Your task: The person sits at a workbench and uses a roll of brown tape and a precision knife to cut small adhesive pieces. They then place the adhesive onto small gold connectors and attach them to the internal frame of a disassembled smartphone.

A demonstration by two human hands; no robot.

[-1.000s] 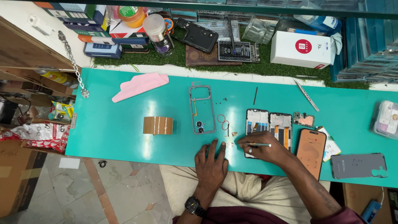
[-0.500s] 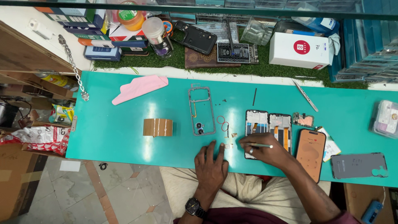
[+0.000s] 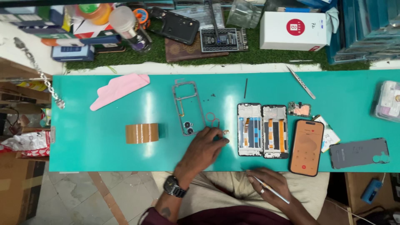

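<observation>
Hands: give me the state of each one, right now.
Left hand: fingertips down on the teal mat beside small loose parts; grip cannot be told.
Right hand: closed on a thin tool at the table edge.

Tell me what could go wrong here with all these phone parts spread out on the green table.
The left hand is picking at tiny loose parts by the grey phone frame; a nudge could scatter or lose them. The two opened phone bodies lie with bare flex cables, which the thin tool in the right hand might scratch. The orange phone reaches the table edge and could be knocked off.
</observation>
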